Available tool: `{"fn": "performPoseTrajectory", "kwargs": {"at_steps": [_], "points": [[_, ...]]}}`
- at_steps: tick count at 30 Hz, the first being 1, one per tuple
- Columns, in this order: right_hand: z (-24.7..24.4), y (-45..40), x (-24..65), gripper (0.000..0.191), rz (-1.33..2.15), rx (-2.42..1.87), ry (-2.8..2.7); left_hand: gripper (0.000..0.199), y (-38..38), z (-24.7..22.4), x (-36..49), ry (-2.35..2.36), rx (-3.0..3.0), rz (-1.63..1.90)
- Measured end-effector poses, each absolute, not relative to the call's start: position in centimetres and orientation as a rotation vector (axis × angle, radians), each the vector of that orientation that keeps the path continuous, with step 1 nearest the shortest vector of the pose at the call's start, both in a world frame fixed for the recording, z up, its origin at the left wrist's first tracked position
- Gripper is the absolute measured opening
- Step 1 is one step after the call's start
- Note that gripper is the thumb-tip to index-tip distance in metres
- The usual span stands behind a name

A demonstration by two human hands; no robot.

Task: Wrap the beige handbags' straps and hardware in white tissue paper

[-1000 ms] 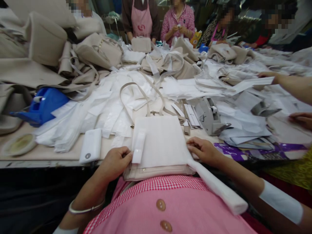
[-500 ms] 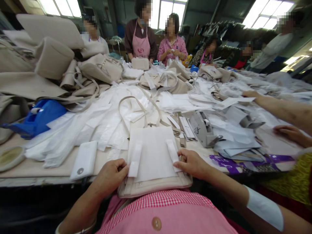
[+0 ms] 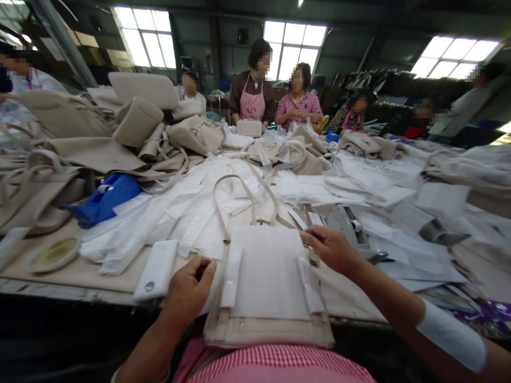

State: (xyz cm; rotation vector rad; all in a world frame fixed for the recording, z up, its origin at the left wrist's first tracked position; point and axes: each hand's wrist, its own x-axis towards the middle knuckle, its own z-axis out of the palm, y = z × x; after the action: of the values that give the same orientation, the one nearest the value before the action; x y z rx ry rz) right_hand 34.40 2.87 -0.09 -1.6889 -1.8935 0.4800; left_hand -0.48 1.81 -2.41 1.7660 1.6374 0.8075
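A beige bag [image 3: 271,332] lies at the table's front edge against my apron, its long strap looped behind it. A white sheet [image 3: 269,274] covers most of its front, with white wrapped strips down both sides. My left hand [image 3: 195,282] is beside the bag's left edge with fingers curled, apart from the bag; what its fingertips hold, if anything, is hidden. My right hand [image 3: 329,247] is at the bag's upper right corner, fingers closed together near the small beige and white strips; its grip is too small to make out.
A blue tape dispenser [image 3: 106,199] and a round dish [image 3: 54,255] are left; a white phone-like object [image 3: 156,269] lies nearer. A grey tape dispenser [image 3: 353,229] is right. Beige bags [image 3: 139,119] and white sheets [image 3: 187,207] pile up behind. Several people are across the table.
My right hand has left the right strip and moved up to the bag's top corner. My left hand has come away from the left edge. The view has tilted up; the neighbour's hands are gone from view.
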Motion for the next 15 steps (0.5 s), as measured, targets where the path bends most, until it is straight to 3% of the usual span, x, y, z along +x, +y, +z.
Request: {"fn": "performPoseTrajectory", "kwargs": {"at_steps": [6, 11, 15], "points": [[-1.6, 14.3, 32.4, 0.013, 0.921, -1.87, -1.433, 0.028, 1.9, -1.7, 0.4, 1.529, 1.759, 0.869], [-4.9, 18.7, 31.1, 0.02, 1.219, -1.919, -1.198, 0.03, 2.5, -2.3, 0.1, 1.476, 1.738, 0.817], [-6.1, 20.2, 30.4, 0.015, 1.369, -1.743, -1.094, 0.031, 2.8, -2.7, -0.1, 1.479, 1.711, 0.817]]}}
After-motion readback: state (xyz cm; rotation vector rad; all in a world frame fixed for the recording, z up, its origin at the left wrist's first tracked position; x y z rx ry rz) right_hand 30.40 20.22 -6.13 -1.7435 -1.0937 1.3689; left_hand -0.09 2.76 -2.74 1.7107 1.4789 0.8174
